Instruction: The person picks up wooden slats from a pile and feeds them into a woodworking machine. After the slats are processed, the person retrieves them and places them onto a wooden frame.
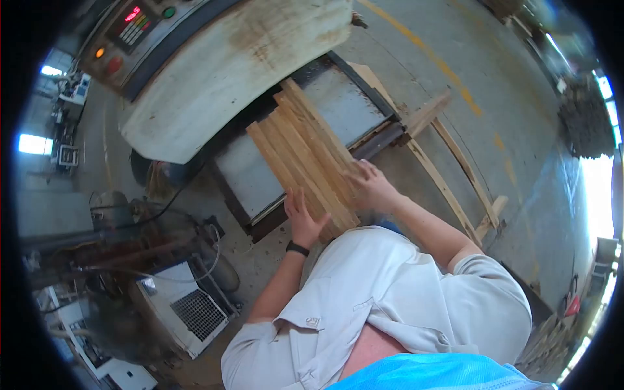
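Several long wooden boards [302, 149] lie side by side on the metal bed [244, 172] of a machine, their far ends close to its pale cover [240, 65]. The near ends reach past the bed's edge toward my body. At the left side of the boards is my left hand [304, 218], fingers spread, pressed against the outer board. My right hand [374, 186] rests along the right side of the boards, its fingers curved over the edge. Both hands hold the stack from its two sides.
The control panel [133, 29] with a lit red display is at the upper left. A wooden frame [448, 175] stands on the floor at the right. Hoses and a white unit with a grille [195, 312] are at the lower left.
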